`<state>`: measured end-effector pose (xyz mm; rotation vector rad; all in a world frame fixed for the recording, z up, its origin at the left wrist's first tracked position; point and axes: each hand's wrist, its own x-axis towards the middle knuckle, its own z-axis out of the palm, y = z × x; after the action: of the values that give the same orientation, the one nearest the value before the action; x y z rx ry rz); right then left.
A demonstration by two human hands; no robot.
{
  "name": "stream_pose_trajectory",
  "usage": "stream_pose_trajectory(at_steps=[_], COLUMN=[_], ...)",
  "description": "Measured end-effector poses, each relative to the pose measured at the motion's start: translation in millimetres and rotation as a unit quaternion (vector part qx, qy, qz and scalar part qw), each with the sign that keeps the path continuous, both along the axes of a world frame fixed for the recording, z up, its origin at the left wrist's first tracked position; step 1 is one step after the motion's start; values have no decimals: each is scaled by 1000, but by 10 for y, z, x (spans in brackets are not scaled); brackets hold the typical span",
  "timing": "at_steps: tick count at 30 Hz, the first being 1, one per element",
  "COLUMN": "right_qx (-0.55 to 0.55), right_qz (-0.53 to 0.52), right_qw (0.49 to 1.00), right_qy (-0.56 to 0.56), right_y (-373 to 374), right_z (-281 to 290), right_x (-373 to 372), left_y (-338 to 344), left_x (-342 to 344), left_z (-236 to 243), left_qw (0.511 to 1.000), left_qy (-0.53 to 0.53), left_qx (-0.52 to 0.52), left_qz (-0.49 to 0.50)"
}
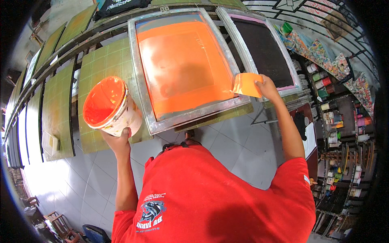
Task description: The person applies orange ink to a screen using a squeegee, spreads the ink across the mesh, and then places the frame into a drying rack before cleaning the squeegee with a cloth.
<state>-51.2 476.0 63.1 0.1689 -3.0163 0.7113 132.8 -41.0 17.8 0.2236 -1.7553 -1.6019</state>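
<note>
A white bucket [131, 117] coated inside with orange paint rests in my left hand [117, 139], whose fingers grip its base and lower side. My right hand [265, 87] pinches a flexible orange spreader card [245, 84] over the lower right corner of a metal-framed screen [145, 97]. Orange ink [180, 56] covers most of that screen's mesh, with a bluish band along the top. To its right lies a second framed screen [263, 52] with a dark centre and pink edge.
Greenish boards [56, 105] line a rail on the left, one holding a small pale plastic item [50, 143]. A dark garment [119, 6] lies at the back. Racks of paint containers [334, 137] stand right. Below are a tiled floor [239, 141] and chair [93, 231] at lower left.
</note>
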Motion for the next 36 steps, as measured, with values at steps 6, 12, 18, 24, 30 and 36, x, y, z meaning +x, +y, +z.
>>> stream_pose_trajectory(at_steps=[6,12,18,24,30,36], right_qx=[-256,-374,-401,-346,-383,-289], right_qz=[-172,-277,-328,-357,-404,-389], right_qw=[945,881,854,867,831,874], right_qy=[-113,-85,-41,20,-6,-48], right_y=[-238,-508,-996,-982,-917,-832], right_z=[-234,-526,-488,-757,-497,-425], right_x=[462,686,826,882,939,736], left_y=[102,158,151,-38,-193,-212], left_x=[-19,-19,-113,-233,-369,-587], left_z=[35,106,61,-69,-59,6], left_qw=[999,995,995,994,985,984], left_qy=[-7,-74,-44,-45,-110,-116], left_qx=[-35,73,64,58,64,46], left_qz=[40,-5,-54,-75,-116,-131])
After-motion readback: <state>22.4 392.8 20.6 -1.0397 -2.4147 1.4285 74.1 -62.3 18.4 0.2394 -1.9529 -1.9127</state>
